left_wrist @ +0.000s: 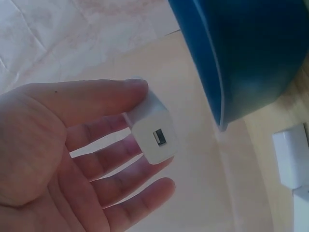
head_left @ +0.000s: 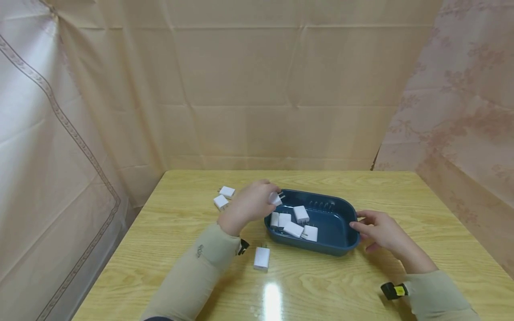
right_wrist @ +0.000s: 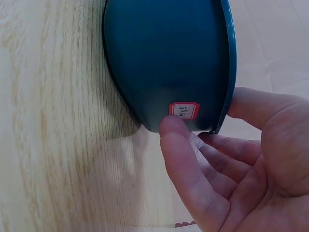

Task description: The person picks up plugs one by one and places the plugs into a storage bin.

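My left hand (head_left: 250,204) pinches a white USB charger (head_left: 275,199) above the left end of a dark blue plastic tray (head_left: 335,229). In the left wrist view, the charger's USB port (left_wrist: 159,137) faces the camera, with the thumb on one side and fingers behind. My right hand (head_left: 383,231) grips the tray's right end, thumb over the rim and fingers against the outer wall. A red-bordered label (right_wrist: 184,110) shows on that wall in the right wrist view. Several white chargers (head_left: 300,214) lie in the tray, bunched toward its left half.
On the wooden table (head_left: 168,249), two white chargers (head_left: 221,202) lie left of the tray, beyond my left wrist. Another charger (head_left: 262,258) lies in front of the tray. Beige cloth (head_left: 273,98) hangs behind the table, with patterned cloth at both sides.
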Action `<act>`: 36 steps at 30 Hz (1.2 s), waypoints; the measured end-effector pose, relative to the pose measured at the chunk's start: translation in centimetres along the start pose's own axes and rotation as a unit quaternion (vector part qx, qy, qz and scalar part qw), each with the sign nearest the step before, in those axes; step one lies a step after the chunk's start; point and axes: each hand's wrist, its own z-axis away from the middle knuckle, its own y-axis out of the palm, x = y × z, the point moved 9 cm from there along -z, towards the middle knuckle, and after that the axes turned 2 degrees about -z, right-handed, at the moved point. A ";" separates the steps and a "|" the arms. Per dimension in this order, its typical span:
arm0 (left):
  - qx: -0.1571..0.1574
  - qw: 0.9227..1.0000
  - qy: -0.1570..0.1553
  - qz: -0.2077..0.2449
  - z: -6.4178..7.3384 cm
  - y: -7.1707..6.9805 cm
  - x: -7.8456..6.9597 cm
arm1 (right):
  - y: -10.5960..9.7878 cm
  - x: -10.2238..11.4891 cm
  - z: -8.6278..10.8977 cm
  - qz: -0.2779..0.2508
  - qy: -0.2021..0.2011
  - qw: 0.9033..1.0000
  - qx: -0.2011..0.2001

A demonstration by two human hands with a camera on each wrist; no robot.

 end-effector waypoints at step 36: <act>0.052 0.997 0.031 -0.041 -2.8 3.8 -3.4 | 0.0 -0.2 -0.1 0.001 0.004 1.000 0.004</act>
